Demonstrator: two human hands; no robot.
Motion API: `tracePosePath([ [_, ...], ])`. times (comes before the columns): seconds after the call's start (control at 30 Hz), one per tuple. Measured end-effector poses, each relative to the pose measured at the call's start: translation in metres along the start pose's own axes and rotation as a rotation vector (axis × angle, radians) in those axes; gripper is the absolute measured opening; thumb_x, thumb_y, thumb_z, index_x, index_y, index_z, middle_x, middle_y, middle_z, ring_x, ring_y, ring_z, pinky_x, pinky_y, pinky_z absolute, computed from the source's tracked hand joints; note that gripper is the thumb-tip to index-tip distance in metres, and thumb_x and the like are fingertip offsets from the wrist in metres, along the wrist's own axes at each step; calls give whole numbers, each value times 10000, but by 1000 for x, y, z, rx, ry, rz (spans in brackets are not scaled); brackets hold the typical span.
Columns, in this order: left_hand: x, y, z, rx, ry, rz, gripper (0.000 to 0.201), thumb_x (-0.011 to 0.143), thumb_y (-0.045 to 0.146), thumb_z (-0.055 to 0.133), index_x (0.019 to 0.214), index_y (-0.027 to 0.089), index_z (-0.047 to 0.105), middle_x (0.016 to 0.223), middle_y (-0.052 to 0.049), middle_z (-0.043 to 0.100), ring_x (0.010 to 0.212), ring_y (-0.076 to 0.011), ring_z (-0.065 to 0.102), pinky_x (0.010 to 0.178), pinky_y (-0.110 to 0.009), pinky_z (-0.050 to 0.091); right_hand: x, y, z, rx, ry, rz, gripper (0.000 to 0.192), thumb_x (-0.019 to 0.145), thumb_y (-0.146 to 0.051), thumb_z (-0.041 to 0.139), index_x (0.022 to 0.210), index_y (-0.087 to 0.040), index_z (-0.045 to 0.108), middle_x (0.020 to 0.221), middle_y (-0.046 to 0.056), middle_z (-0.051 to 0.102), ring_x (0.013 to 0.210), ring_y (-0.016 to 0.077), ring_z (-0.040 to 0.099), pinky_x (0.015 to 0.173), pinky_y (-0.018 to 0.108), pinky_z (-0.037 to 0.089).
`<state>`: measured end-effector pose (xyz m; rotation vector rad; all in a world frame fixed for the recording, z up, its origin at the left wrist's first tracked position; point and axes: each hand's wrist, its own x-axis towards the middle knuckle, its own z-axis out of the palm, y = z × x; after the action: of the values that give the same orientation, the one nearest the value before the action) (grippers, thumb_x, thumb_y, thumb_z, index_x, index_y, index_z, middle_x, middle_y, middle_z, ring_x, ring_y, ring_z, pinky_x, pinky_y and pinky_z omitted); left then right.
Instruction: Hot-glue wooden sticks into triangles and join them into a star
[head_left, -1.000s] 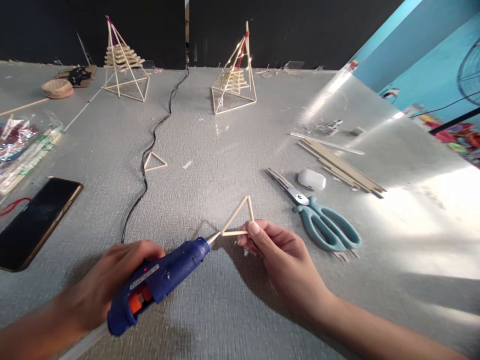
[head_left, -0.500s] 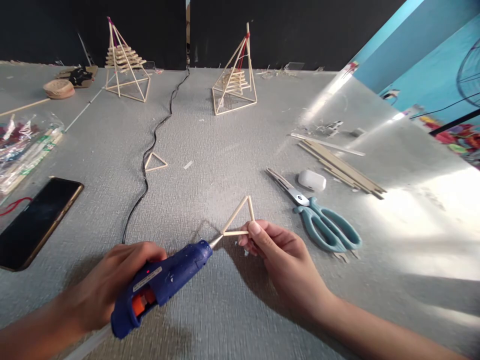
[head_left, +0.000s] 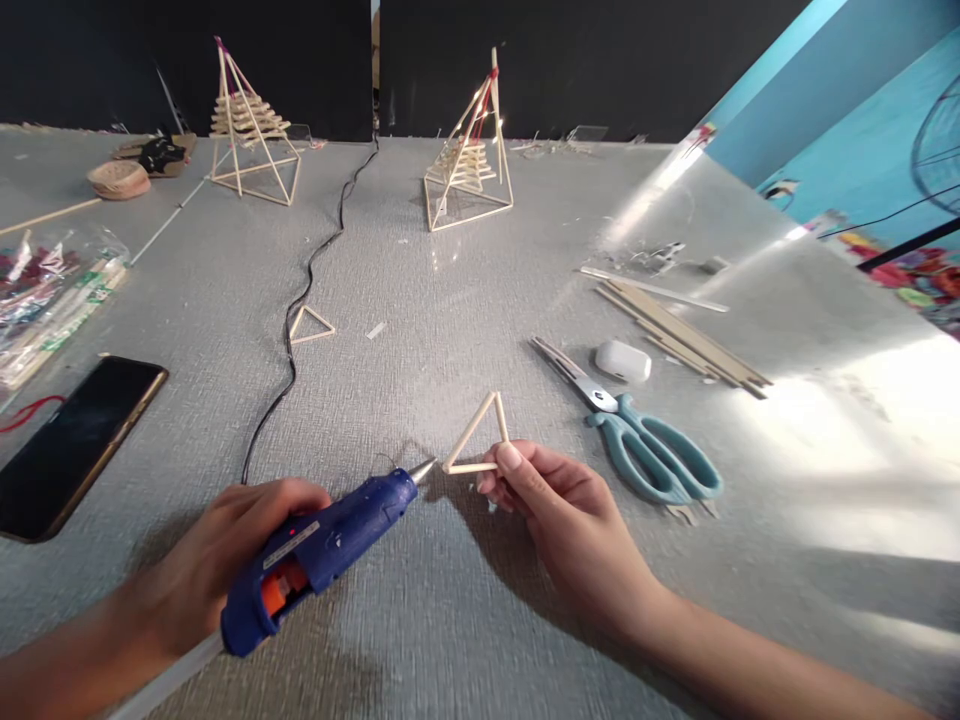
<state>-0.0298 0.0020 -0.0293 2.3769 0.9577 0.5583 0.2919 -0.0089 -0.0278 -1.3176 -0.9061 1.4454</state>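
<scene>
Two hands work at the near middle of a grey table (head_left: 420, 350). The left hand (head_left: 232, 540) is closed around a blue glue gun (head_left: 337, 545), a translucent glue stick (head_left: 169, 680) extending from its rear. The nozzle points to the right and away, its tip just beside the left corner of a small stick triangle (head_left: 470, 432), a slight gap between them. The right hand (head_left: 566, 520) pinches this triangle at its near right corner between thumb and fingers; whether the sticks touch the table, I cannot tell.

To the right lie teal-handled scissors (head_left: 624, 408), a white case (head_left: 624, 361) beside them, and flat wooden strips (head_left: 686, 338) farther off. Another triangle (head_left: 313, 337) lies left and farther away, touching a black cord (head_left: 342, 205). A phone (head_left: 82, 445) lies on the left. Two stick pyramids (head_left: 469, 162) stand at the far side.
</scene>
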Motion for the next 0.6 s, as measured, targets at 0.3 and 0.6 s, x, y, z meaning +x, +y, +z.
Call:
tracePosePath([
  [0.3, -1, -1, 3, -36, -9, 3, 370, 882, 232, 550, 1250, 249, 513, 827, 5, 665, 653, -150, 631, 692, -279, 570, 0, 2, -3, -38, -16, -17, 372, 891, -572, 717, 756, -227, 758, 726, 24, 667, 674, 149, 484, 668, 325, 375],
  [0.6, 5, 5, -1, -24, 2, 44, 377, 891, 209, 535, 1265, 248, 502, 948, -30, 719, 736, -169, 691, 672, -273, 581, 1, 0, 0, -54, -6, -34, 390, 891, -570, 710, 736, -215, 753, 697, 27, 647, 639, 150, 480, 622, 317, 376],
])
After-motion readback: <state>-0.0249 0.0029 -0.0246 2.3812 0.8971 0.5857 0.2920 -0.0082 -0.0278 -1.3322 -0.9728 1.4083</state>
